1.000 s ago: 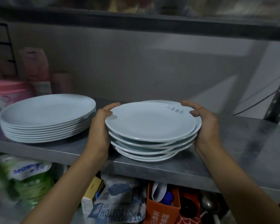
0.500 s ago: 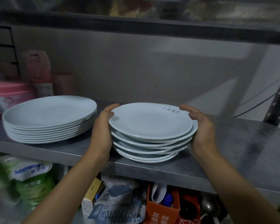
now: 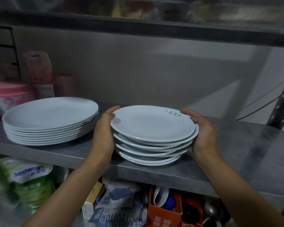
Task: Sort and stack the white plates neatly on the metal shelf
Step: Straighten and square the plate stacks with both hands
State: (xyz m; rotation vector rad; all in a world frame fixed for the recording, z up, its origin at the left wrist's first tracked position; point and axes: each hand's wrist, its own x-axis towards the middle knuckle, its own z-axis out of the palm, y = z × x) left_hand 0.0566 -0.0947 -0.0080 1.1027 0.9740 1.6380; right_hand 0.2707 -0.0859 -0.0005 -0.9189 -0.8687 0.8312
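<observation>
Mostly done: small plate stack (image 3: 152,136) on metal shelf (image 3: 236,153), just right of large plate stack (image 3: 50,122); left hand (image 3: 103,136) and right hand (image 3: 203,136) clasp its sides; rims uneven, squaring left; large stack looks tidy

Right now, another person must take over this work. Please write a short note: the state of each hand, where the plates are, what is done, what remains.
Left hand: pressed on the left side of the small plate stack.
Right hand: pressed on its right side.
Small stack stands on the metal shelf, near the front edge; plates uneven.
Large plate stack: to the left on the same shelf, neat.
Done: sorted into two stacks.
Left: square up the small stack, then let go.
</observation>
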